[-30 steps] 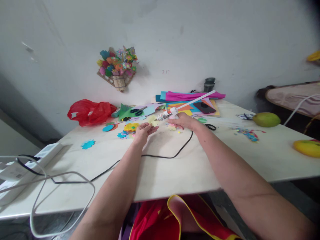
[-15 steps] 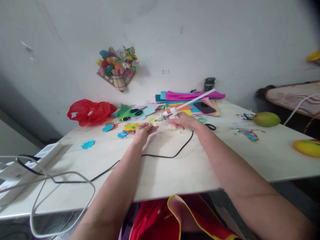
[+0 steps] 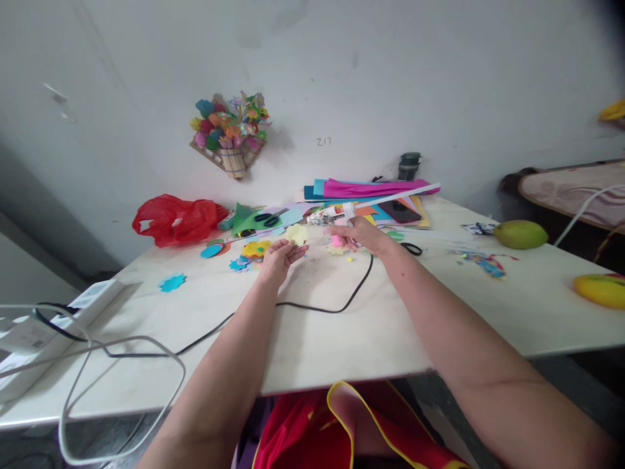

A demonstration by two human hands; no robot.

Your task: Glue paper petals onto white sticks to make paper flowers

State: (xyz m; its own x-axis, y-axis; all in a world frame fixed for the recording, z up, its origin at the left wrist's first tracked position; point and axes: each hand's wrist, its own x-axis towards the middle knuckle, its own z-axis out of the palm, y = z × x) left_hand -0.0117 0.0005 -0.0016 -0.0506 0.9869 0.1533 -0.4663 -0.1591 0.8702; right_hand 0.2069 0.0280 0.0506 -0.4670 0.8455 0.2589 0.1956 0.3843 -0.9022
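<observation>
My left hand (image 3: 282, 258) pinches a pale yellow flower cut-out (image 3: 296, 235) at its lower edge, holding it above the table. In my right hand (image 3: 359, 233) is a white hot glue gun (image 3: 342, 212), with a long white glue stick (image 3: 398, 195) poking out of its back. The gun's nozzle points left, a little above and to the right of the flower. Below the right hand lie pink and pale paper pieces (image 3: 336, 247), partly hidden by the fingers. Left of my left hand rest yellow flower cut-outs (image 3: 256, 249) and blue ones (image 3: 238, 263).
A black cord (image 3: 312, 306) crosses the table (image 3: 342, 345) towards a white power strip (image 3: 92, 299). Scissors (image 3: 268, 219), a red plastic bag (image 3: 178, 221), coloured sheets (image 3: 381, 187) and a phone (image 3: 401, 211) lie at the back. A green mango (image 3: 521, 234) sits right.
The glue gun has tilted flatter and drawn back right from the flower. The pale yellow flower now stands up more, showing its face.
</observation>
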